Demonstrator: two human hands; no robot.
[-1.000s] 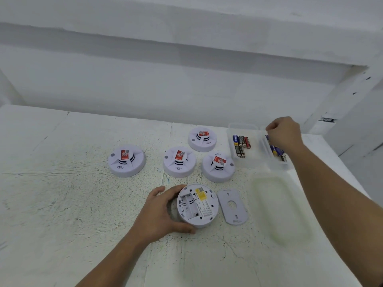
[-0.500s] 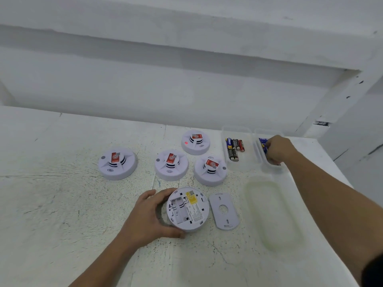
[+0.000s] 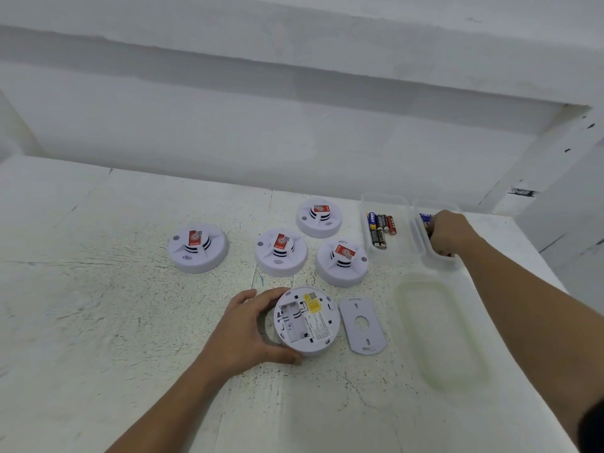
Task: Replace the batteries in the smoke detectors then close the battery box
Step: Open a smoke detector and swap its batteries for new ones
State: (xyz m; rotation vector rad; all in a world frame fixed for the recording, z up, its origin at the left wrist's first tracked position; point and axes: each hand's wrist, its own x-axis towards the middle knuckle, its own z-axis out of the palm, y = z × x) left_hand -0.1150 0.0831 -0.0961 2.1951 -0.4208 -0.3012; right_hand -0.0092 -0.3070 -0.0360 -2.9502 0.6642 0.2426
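The battery box (image 3: 384, 197) sits at the far right corner of the worktop (image 3: 98, 322), close to the far edge and the wall. Its two long parts run from far to near. In the left part, batteries (image 3: 379, 228) lie side by side, pointing the same far-to-near way. The right hand (image 3: 449, 233) reaches into the right part, its fingers curled down by a blue battery (image 3: 425, 219). I cannot tell if its grip has anything.

The box lid (image 3: 441, 331) lies flat along the right edge. The left hand (image 3: 248, 328) has its grip round the open smoke detector (image 3: 307, 322), which lies back side up near the middle. The cover plate (image 3: 362, 325) lies just beside it. Four more smoke detectors (image 3: 281, 251) sit behind it. The most room is on the worktop's left side.
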